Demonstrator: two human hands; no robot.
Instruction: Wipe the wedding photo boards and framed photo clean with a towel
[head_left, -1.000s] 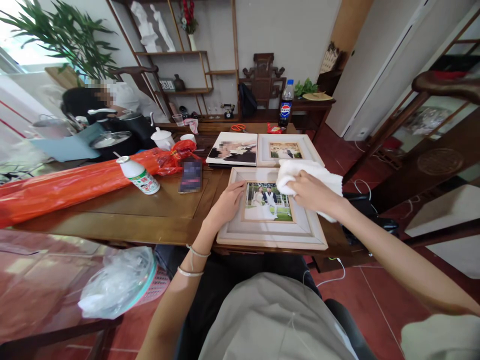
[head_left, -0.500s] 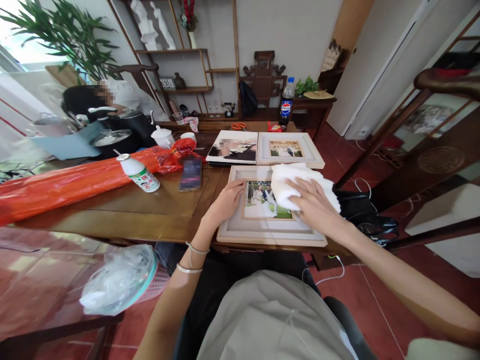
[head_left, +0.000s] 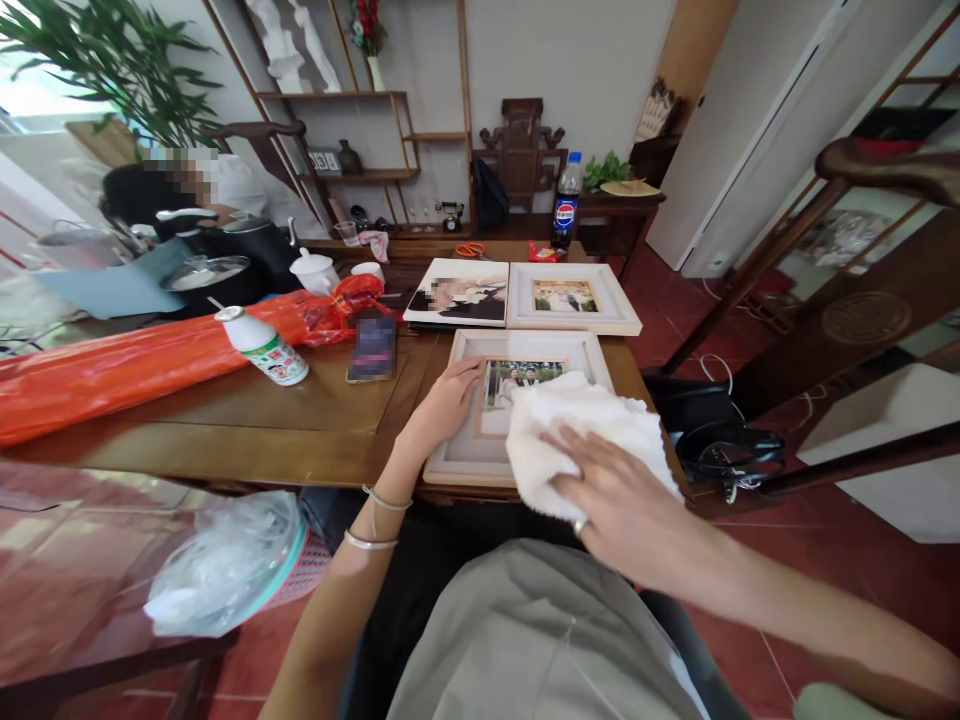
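Observation:
A picture frame (head_left: 469, 452) with a pale wooden rim and a photo of two people lies flat at the table's near edge. My left hand (head_left: 451, 400) rests on its left side, fingers stretched out over the rim and inner border. Under my right hand (head_left: 607, 485) is a white cloth (head_left: 555, 410), bunched and held by the fingers. The cloth covers the lower right part of the frame and hides part of the photo. Behind it lie a second framed photo (head_left: 566, 297) and a photo panel (head_left: 459, 293), side by side.
On the wooden table (head_left: 330, 430) are a phone (head_left: 373, 347), a white bottle (head_left: 262, 345), a long red plastic-wrapped bundle (head_left: 172, 345), orange scissors (head_left: 471, 249) and a cola bottle (head_left: 567, 205). A lined wastebasket (head_left: 232, 570) stands below left. Another person sits behind the pots (head_left: 210, 280).
My right hand has drawn the cloth down and toward me, from the photo's right side to the frame's lower right. My left hand stays on the frame's left side.

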